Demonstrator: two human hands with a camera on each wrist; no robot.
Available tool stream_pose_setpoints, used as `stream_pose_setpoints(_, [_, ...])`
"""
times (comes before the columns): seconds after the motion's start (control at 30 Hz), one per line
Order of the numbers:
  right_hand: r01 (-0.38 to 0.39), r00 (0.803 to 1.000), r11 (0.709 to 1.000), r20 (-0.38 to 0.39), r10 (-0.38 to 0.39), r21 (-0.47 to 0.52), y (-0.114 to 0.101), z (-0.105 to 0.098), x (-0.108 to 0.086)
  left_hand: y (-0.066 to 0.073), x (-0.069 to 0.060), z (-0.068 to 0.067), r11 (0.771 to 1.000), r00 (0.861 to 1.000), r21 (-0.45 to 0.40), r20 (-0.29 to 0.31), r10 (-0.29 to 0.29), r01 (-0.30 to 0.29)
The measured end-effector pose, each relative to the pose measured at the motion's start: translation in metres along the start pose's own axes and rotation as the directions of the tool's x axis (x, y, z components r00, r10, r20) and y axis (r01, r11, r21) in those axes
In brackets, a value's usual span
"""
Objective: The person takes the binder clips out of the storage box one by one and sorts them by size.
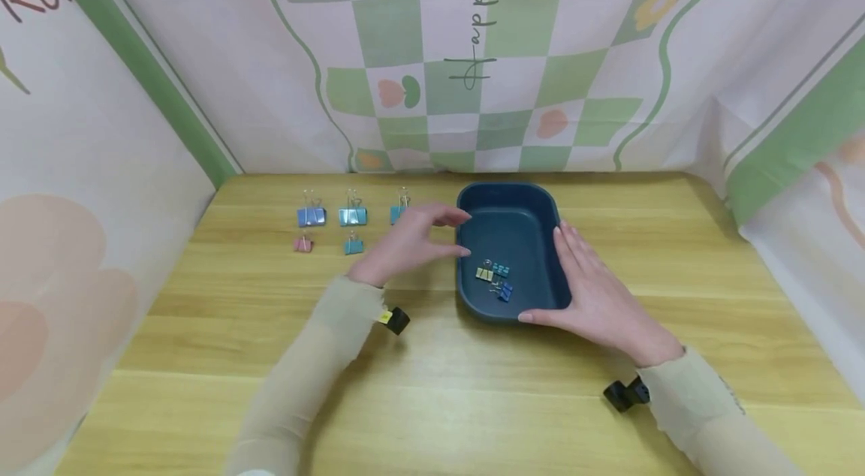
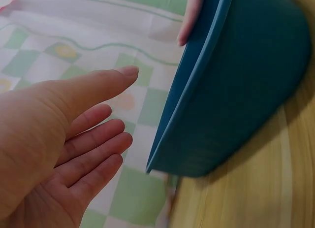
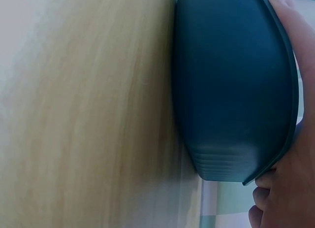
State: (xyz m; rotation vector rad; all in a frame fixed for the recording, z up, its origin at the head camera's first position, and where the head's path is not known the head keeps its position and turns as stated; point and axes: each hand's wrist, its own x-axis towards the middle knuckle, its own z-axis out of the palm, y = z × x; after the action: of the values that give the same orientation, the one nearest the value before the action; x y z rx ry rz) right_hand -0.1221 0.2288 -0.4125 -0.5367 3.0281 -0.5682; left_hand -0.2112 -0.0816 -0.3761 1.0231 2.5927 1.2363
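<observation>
A dark blue rectangular plastic bin [image 1: 510,217] sits on the wooden table. Inside lie three small binder clips: a yellow one [image 1: 484,275], a teal one [image 1: 501,269] and a blue one [image 1: 504,292]. Beside the bin's left rim hovers my left hand [image 1: 422,239], thumb and fingers spread apart with nothing between them. The left wrist view shows a gap between that hand [image 2: 74,144] and the bin [image 2: 236,85]. My right hand [image 1: 595,296] rests against the bin's near right corner, fingers extended along the right rim and thumb along the front.
Left of the bin stand larger binder clips in a row: purple-blue [image 1: 311,217], light blue [image 1: 353,216] and a partly hidden blue one [image 1: 397,215]. Below them are a small pink clip [image 1: 303,245] and a small teal clip [image 1: 354,245]. A patterned curtain [image 1: 446,48] hangs behind the table.
</observation>
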Motion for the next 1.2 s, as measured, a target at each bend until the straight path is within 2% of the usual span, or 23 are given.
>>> stream_pose_setpoints(0.17, [0.002, 1.000, 1.000, 0.000, -0.002, -0.005, 0.000, 0.000, 0.000, 0.007, 0.010, 0.012, 0.999, 0.998, -0.006, 0.032, 0.048, -0.048])
stream_pose_setpoints(0.33, [-0.001, 1.000, 1.000, 0.005, 0.001, -0.004, 0.000, 0.000, 0.001, 0.013, 0.017, 0.021, 0.998, 0.997, 0.010, 0.044, 0.065, -0.065])
stream_pose_setpoints(0.47, [-0.008, 1.000, 1.000, 0.011, 0.008, -0.003, 0.000, 0.000, 0.002, 0.014, 0.022, 0.027, 0.997, 0.997, 0.045, 0.062, 0.052, -0.055])
stream_pose_setpoints(0.7, [-0.006, 1.000, 1.000, 0.017, 0.006, -0.009, 0.002, 0.001, 0.001, 0.010, 0.029, 0.035, 0.982, 0.993, 0.187, 0.120, 0.019, -0.041])
stream_pose_setpoints(0.93, [-0.007, 1.000, 1.000, 0.015, 0.007, -0.003, 0.002, 0.002, 0.001, 0.004, 0.032, 0.040, 0.973, 0.989, 0.230, 0.149, -0.021, -0.014])
stream_pose_setpoints(1.03, [0.003, 1.000, 1.000, 0.006, -0.003, 0.001, 0.002, 0.001, 0.001, 0.003, 0.032, 0.042, 0.961, 0.986, 0.274, 0.165, -0.017, -0.029])
stream_pose_setpoints(1.2, [0.014, 1.000, 1.000, -0.002, -0.014, -0.001, 0.002, 0.001, 0.000, 0.005, 0.034, 0.047, 0.922, 0.977, 0.381, 0.214, -0.019, -0.065])
